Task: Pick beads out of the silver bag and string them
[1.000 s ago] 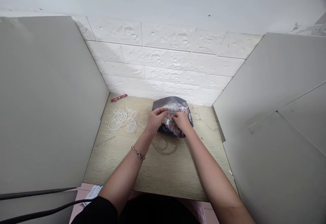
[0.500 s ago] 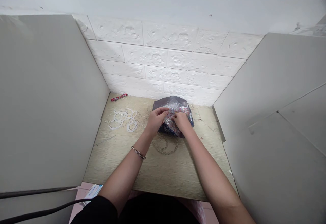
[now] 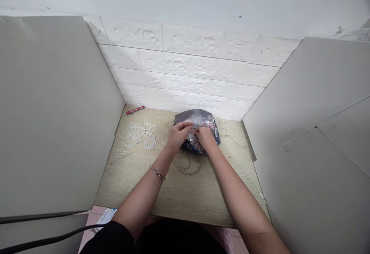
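At the back of the table, both hands are over an opened dark plastic bag (image 3: 180, 118) with many small multicoloured beads (image 3: 202, 125) in it. My left hand (image 3: 178, 133) is closed in a pinch above the bag's left part. My right hand (image 3: 204, 135) has its fingers curled together over the beads. What sits between the fingertips is too small to make out. A strand of clear beads (image 3: 189, 174) lies looped on the table below the bag, partly behind my left wrist. To the left is a heap of white bead strands (image 3: 141, 135).
A small red packet (image 3: 135, 110) lies at the back left corner. Thin strands (image 3: 235, 140) lie right of the bag. Grey panels (image 3: 58, 111) wall in the table (image 3: 190, 200) on both sides, with a white brick-patterned wall (image 3: 176, 65) behind. Black cables (image 3: 52, 240) cross the lower left.
Both hands stay almost in place over the bag, with only slight finger movement. The whole view has shifted very slightly.
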The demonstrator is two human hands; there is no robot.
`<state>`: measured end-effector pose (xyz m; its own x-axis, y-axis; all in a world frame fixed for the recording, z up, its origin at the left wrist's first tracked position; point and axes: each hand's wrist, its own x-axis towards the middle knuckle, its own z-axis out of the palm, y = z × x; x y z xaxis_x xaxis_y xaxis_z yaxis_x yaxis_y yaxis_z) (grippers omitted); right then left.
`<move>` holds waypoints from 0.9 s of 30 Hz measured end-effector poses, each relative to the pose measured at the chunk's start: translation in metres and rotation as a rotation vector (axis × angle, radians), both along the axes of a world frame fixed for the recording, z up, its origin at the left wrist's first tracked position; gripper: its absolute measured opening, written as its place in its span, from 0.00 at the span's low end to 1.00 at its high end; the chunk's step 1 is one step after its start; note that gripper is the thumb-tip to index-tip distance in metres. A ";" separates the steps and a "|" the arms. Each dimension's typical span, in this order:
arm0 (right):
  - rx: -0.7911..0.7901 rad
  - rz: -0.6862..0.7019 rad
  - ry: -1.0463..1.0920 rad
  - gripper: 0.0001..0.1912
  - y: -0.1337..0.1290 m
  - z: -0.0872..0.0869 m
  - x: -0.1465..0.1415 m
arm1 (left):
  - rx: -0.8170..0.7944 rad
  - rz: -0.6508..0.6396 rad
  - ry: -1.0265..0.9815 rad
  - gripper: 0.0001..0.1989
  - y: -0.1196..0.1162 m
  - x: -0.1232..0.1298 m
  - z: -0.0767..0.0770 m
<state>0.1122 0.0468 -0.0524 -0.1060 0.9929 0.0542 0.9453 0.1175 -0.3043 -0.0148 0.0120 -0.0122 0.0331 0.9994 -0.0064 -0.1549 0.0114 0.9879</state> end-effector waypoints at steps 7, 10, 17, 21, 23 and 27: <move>0.024 0.039 0.150 0.13 0.006 0.000 0.006 | 0.006 0.005 -0.014 0.12 0.001 -0.001 -0.001; 0.012 0.020 0.241 0.14 0.009 0.000 0.009 | -0.003 0.007 -0.013 0.11 0.001 0.000 0.000; 0.026 0.005 0.246 0.16 0.010 0.000 0.011 | 0.007 0.003 -0.017 0.11 0.000 0.000 0.001; 0.048 0.034 0.174 0.12 0.008 0.000 0.008 | 0.001 -0.001 -0.001 0.11 0.000 0.000 0.001; 0.041 0.061 0.155 0.11 0.006 -0.001 0.005 | 0.001 -0.005 0.004 0.11 0.000 -0.001 0.000; 0.028 0.098 0.131 0.11 0.003 0.000 0.000 | 0.004 -0.010 -0.002 0.12 0.001 -0.001 0.000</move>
